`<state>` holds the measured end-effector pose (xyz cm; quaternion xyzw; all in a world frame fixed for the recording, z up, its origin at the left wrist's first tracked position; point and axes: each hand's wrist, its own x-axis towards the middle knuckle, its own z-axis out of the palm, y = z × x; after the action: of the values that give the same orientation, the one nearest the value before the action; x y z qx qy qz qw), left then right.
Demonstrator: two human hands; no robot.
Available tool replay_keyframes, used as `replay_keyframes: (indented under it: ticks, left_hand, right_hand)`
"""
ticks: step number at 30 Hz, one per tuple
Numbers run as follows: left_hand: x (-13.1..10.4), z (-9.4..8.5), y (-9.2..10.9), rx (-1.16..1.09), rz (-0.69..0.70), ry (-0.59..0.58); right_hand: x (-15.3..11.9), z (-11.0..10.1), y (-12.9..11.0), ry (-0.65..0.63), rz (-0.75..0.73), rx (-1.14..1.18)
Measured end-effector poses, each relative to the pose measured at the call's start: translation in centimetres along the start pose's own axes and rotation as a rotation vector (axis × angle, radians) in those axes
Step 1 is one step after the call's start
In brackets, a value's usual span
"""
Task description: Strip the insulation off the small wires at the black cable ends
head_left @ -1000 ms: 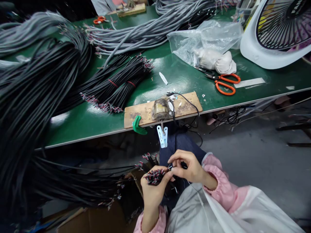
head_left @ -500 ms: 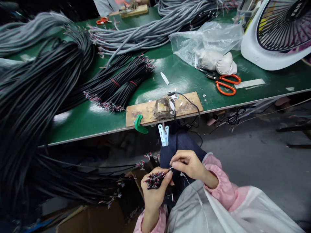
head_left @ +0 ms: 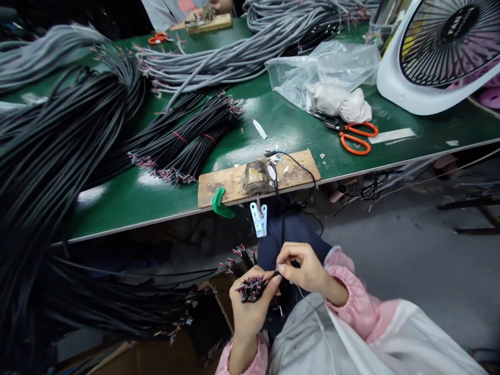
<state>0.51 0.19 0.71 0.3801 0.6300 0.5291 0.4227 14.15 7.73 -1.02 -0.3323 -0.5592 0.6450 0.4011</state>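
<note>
Over my lap, my left hand (head_left: 250, 302) is wrapped round a bundle of black cables (head_left: 252, 288), whose stripped ends show red, white and black wires. Its thumb and forefinger also pinch one cable near the tip. My right hand (head_left: 302, 265) is closed at the fingertips on that same cable end, touching the left thumb. The very tip is hidden between the fingers. Just beyond my hands, a light blue clothes peg (head_left: 259, 220) hangs on the shaft of a small motor (head_left: 257, 177), which is fixed to a wooden board (head_left: 219, 179) at the table edge.
Black cable bundles (head_left: 187, 133) and grey cables (head_left: 219, 65) lie across the green table (head_left: 156, 205). A green clamp (head_left: 221, 203) grips the board. Orange-handled scissors (head_left: 355, 138), a plastic bag (head_left: 289, 73) and a white fan (head_left: 410, 94) are at right. A cardboard box (head_left: 156, 354) stands below left.
My right fingers have closed in on the cable end, nearer the left thumb. The left hand still holds the bundle. The whole view has shifted slightly.
</note>
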Motion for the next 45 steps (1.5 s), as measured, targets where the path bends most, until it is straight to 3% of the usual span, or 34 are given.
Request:
replay_keyframes:
  ticks: [8, 12, 15, 20, 23, 26, 30, 38, 45]
  left_hand:
    - [-0.2, 0.3, 0.2, -0.011, 0.044, -0.06]
    - [-0.1, 0.1, 0.1, -0.01, -0.001, -0.003]
    - [-0.1, 0.0, 0.2, -0.006, -0.037, 0.026]
    - [-0.1, 0.2, 0.4, -0.035, -0.048, 0.03]
    - [-0.2, 0.3, 0.2, -0.049, -0.058, 0.022]
    - [-0.1, 0.3, 0.3, -0.051, -0.076, 0.049]
    - [0.1, 0.3, 0.6, -0.018, -0.072, 0.059]
    - [0.3, 0.8, 0.2, 0.063, -0.005, 0.022]
    - [-0.4, 0.9, 0.5, 0.078, 0.01, 0.028]
  right_hand:
    - [0.2, 0.0, 0.3, 0.2, -0.006, -0.184]
    - [0.3, -0.3, 0.4, 0.034, 0.0, 0.014]
    - [0.2, -0.1, 0.2, -0.052, -0.02, 0.039]
    - [0.2, 0.1, 0.4, 0.051, -0.018, -0.066]
    - [0.4, -0.1, 0.7, 0.135, 0.055, -0.004]
    - [0.5, -0.1, 0.7, 0.082, 0.098, 0.085]
    - [0.2, 0.3, 0.4, -0.005, 0.006, 0.062]
    - [-0.5, 1.1, 0.0, 0.14, -0.081, -0.201]
    - [0.9, -0.1, 0.8, 0.209, 0.123, -0.02]
